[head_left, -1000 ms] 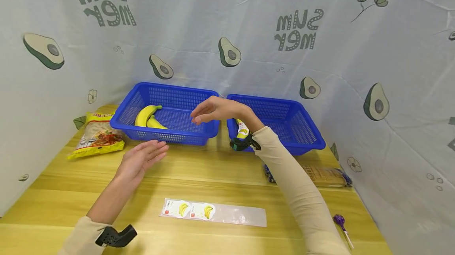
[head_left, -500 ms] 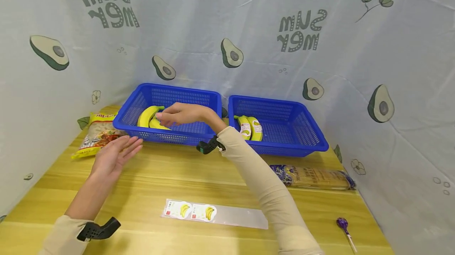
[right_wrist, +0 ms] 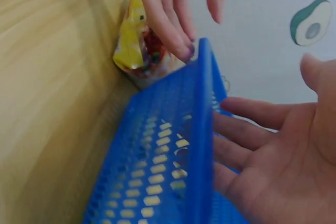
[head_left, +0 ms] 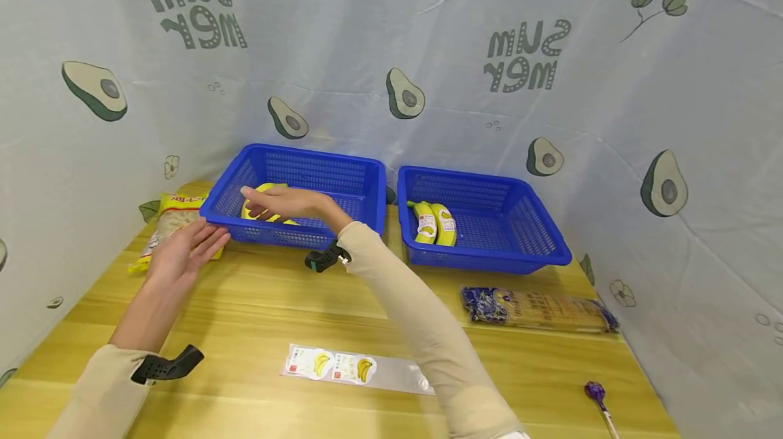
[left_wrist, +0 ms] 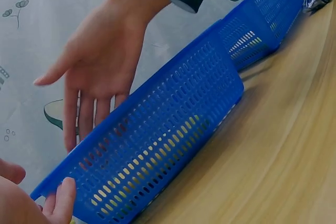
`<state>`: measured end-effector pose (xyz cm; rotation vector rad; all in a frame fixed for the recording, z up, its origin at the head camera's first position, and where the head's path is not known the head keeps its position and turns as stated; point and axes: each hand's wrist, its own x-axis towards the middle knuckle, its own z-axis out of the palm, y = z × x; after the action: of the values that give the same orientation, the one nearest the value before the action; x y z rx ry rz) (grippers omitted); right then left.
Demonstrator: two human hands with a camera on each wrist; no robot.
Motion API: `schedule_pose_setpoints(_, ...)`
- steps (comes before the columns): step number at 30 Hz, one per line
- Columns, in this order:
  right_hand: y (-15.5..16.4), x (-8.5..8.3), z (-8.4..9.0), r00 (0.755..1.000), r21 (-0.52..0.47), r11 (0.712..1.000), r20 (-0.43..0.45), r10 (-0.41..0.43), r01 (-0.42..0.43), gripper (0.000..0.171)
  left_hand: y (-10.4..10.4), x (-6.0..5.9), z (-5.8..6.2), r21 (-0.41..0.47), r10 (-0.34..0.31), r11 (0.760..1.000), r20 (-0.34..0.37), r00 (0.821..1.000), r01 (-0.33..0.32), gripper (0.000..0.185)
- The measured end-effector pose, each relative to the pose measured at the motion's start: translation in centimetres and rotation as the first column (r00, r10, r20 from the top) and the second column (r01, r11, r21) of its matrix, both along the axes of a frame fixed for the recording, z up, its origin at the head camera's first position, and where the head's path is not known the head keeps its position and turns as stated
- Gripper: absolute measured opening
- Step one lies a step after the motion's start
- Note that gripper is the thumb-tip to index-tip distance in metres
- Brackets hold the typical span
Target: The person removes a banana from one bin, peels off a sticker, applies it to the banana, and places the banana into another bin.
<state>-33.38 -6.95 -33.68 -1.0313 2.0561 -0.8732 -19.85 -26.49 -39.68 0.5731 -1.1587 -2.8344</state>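
Note:
My left hand [head_left: 179,253] is at the front left corner of the left blue basket [head_left: 287,238]. Its extended fingertips are right at the rim, as the left wrist view also shows beside the perforated wall [left_wrist: 157,124]. Over that basket reaches my right hand [head_left: 292,202], palm showing and fingers loosely extended in the right wrist view. Those fingers [right_wrist: 252,129] dip behind the rim, with nothing gripped. Beneath the right hand lie yellow bananas [head_left: 247,211], partly hidden by it. Two bananas with stickers [head_left: 445,227] lie in the right blue basket [head_left: 483,259].
A yellow food bag [head_left: 168,225] stands left of the left basket. A strip of banana stickers [head_left: 349,368] lies on the wooden table [head_left: 257,317]. To the right are a long pack of noodles [head_left: 541,310] and a purple lollipop [head_left: 596,393]. A printed curtain [head_left: 342,38] hangs behind.
My right hand has moved left, from between the baskets to above the bananas in the left one. My left hand has moved left and forward to the basket's front left corner.

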Motion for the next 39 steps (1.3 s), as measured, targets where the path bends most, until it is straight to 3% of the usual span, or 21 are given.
schedule_pose_setpoints(6,-2.1,-0.1,-1.4,0.994,-0.030,0.997,0.091,-0.067,0.070,0.072,0.9,-1.3,0.7,-0.042,0.002,0.999,0.040,0.999,0.000,0.081)
schedule_pose_setpoints(10,-2.3,-0.4,-1.9,0.994,0.099,0.992,0.065,-0.084,0.077,0.075,1.2,-1.7,0.7,-0.051,0.043,0.998,0.074,0.996,-0.039,0.080)
schedule_pose_setpoints(15,-0.5,-1.6,-1.8,0.996,0.291,0.954,0.034,-0.084,0.070,0.079,0.8,-1.9,0.7,-0.023,0.078,0.997,0.099,0.992,-0.076,0.076)
schedule_pose_setpoints(19,2.1,-3.4,-1.1,0.995,0.329,0.941,0.026,-0.097,0.083,0.076,0.3,-1.9,0.8,0.015,0.083,0.996,0.111,0.990,-0.085,0.074)
schedule_pose_setpoints(28,8.0,-7.7,1.4,0.992,0.158,0.980,0.005,-0.127,0.125,0.047,-0.1,-2.1,0.7,0.022,0.092,0.995,0.116,0.989,-0.095,0.076)
schedule_pose_setpoints(32,9.8,-9.3,1.1,0.982,0.066,0.980,-0.016,-0.187,0.188,0.040,0.2,-2.2,0.6,0.021,0.095,0.995,0.114,0.989,-0.098,0.075)
schedule_pose_setpoints(39,11.0,-10.7,-0.6,0.954,-0.065,0.955,-0.057,-0.295,0.291,0.039,0.5,-2.2,0.2,0.035,0.100,0.994,0.090,0.991,-0.103,0.074)
